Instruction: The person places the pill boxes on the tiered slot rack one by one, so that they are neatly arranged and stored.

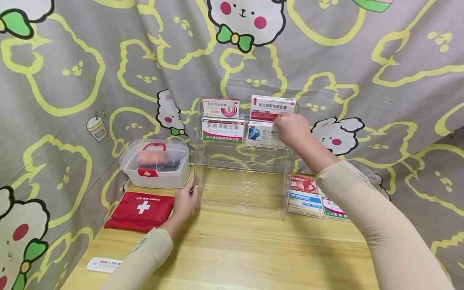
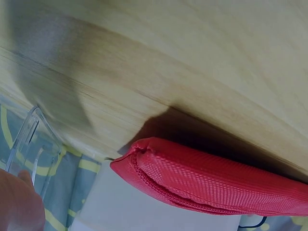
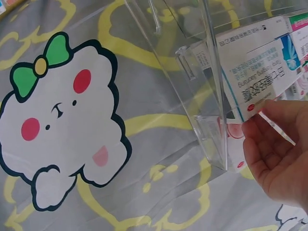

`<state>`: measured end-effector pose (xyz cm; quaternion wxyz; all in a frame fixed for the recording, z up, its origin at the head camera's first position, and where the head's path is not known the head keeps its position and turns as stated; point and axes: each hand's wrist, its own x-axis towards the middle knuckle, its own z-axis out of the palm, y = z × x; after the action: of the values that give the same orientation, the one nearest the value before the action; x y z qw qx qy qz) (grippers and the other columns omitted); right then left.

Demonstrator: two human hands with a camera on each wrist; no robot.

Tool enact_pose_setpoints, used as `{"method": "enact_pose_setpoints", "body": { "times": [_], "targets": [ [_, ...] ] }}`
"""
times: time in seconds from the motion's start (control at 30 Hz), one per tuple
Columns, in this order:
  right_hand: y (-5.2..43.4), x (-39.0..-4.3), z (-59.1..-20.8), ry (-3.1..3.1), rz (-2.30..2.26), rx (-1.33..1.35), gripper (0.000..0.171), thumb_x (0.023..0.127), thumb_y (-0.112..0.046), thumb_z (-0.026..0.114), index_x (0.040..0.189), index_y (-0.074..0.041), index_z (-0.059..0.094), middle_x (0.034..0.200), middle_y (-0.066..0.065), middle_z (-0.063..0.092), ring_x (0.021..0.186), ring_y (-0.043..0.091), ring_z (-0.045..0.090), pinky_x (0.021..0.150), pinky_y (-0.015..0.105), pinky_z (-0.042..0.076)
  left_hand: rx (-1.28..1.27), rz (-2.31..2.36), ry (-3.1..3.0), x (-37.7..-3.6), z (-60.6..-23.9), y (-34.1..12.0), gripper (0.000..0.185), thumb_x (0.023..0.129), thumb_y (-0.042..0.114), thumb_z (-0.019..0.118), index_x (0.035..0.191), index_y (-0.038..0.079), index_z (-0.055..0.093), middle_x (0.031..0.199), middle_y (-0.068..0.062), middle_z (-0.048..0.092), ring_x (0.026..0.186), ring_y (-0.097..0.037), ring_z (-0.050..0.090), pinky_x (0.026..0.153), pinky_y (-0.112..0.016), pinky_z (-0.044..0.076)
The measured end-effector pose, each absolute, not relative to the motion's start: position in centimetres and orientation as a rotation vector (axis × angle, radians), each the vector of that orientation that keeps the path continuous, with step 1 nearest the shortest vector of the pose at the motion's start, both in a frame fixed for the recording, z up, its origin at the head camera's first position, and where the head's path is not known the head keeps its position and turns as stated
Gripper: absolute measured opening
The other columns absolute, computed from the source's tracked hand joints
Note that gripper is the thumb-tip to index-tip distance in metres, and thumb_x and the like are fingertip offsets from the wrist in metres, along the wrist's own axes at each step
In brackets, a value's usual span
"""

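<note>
A clear acrylic display rack (image 1: 198, 161) stands on the table, medicine boxes on its upper tiers. My left hand (image 1: 185, 201) grips the lower left side of the rack, fingertips at the panel's edge. My right hand (image 1: 295, 131) is at the upper right, pinching the top right corner of a white and blue medicine box (image 1: 262, 136), which sits in the second tier. In the right wrist view, fingers and thumb meet at this box's edge, close to the rack's side panel (image 3: 216, 82). Above and behind it is a white and red medicine box (image 1: 272, 105), partly covered by the hand.
Left of the rack are a translucent first-aid case (image 1: 170, 179), a red first aid pouch (image 1: 125, 209) and a white strip-shaped item (image 1: 103, 264). Several medicine boxes (image 1: 306, 205) lie at right, partly behind my right arm. A patterned curtain (image 1: 326, 52) hangs close behind.
</note>
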<state>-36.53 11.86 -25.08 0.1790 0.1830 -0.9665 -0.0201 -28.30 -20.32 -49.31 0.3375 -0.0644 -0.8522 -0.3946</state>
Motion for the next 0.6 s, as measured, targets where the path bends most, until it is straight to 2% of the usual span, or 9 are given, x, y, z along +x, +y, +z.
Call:
{"method": "enact_pose_setpoints", "body": {
  "times": [0.07, 0.17, 0.3, 0.37, 0.5, 0.6],
  "targets": [
    [12.0, -36.0, -25.1, -2.694, -0.045, 0.551, 0.024, 0.085, -0.004, 0.049, 0.091, -0.011, 0.071, 0.086, 0.006, 0.061, 0.071, 0.026, 0.054, 0.057, 0.041, 0.047, -0.162, -1.026, -2.220, -28.3, -49.3, -20.3, 0.032, 0.082, 0.000, 0.062, 0.114, -0.002, 0.066, 0.083, -0.022, 0.070, 0.069, -0.029, 0.068, 0.061, -0.043, 0.056],
    [12.2, -35.2, -25.1, -2.638, -0.034, 0.586, 0.023, 0.088, -0.011, 0.048, 0.093, -0.011, 0.070, 0.089, 0.006, 0.063, 0.073, 0.026, 0.055, 0.058, 0.041, 0.048, -0.155, -1.023, -2.221, -28.3, -49.4, -20.3, 0.033, 0.082, 0.000, 0.063, 0.115, -0.002, 0.065, 0.084, -0.022, 0.070, 0.069, -0.029, 0.068, 0.061, -0.043, 0.057],
    [13.0, -34.4, -24.8, -2.600, -0.020, 0.566, 0.027, 0.091, -0.019, 0.049, 0.107, -0.012, 0.070, 0.103, 0.007, 0.067, 0.086, 0.029, 0.060, 0.068, 0.044, 0.050, -0.146, -1.042, -2.227, -28.2, -49.3, -20.2, 0.034, 0.082, 0.000, 0.063, 0.116, -0.004, 0.064, 0.087, -0.024, 0.070, 0.071, -0.031, 0.068, 0.063, -0.044, 0.056],
    [13.8, -34.2, -24.6, -2.608, -0.013, 0.524, 0.030, 0.091, -0.022, 0.049, 0.112, -0.013, 0.069, 0.101, 0.009, 0.067, 0.090, 0.030, 0.060, 0.071, 0.046, 0.050, -0.139, -1.053, -2.237, -28.1, -49.3, -20.2, 0.034, 0.083, 0.000, 0.062, 0.117, -0.004, 0.064, 0.089, -0.024, 0.069, 0.072, -0.031, 0.068, 0.064, -0.045, 0.056],
    [16.1, -34.3, -24.6, -2.666, -0.001, 0.414, 0.032, 0.092, -0.025, 0.047, 0.113, -0.012, 0.068, 0.099, 0.012, 0.065, 0.089, 0.033, 0.059, 0.069, 0.050, 0.049, -0.120, -1.072, -2.262, -27.9, -49.1, -20.3, 0.035, 0.084, 0.002, 0.061, 0.119, -0.002, 0.063, 0.089, -0.024, 0.069, 0.075, -0.032, 0.068, 0.066, -0.045, 0.056],
    [18.1, -34.4, -24.7, -2.732, 0.045, 0.336, 0.035, 0.093, -0.024, 0.044, 0.116, -0.010, 0.066, 0.114, 0.015, 0.063, 0.097, 0.036, 0.059, 0.064, 0.049, 0.049, -0.128, -1.063, -2.256, -28.0, -49.1, -20.2, 0.033, 0.084, 0.002, 0.062, 0.117, -0.001, 0.065, 0.086, -0.023, 0.070, 0.073, -0.031, 0.068, 0.065, -0.046, 0.056]
  ]
}}
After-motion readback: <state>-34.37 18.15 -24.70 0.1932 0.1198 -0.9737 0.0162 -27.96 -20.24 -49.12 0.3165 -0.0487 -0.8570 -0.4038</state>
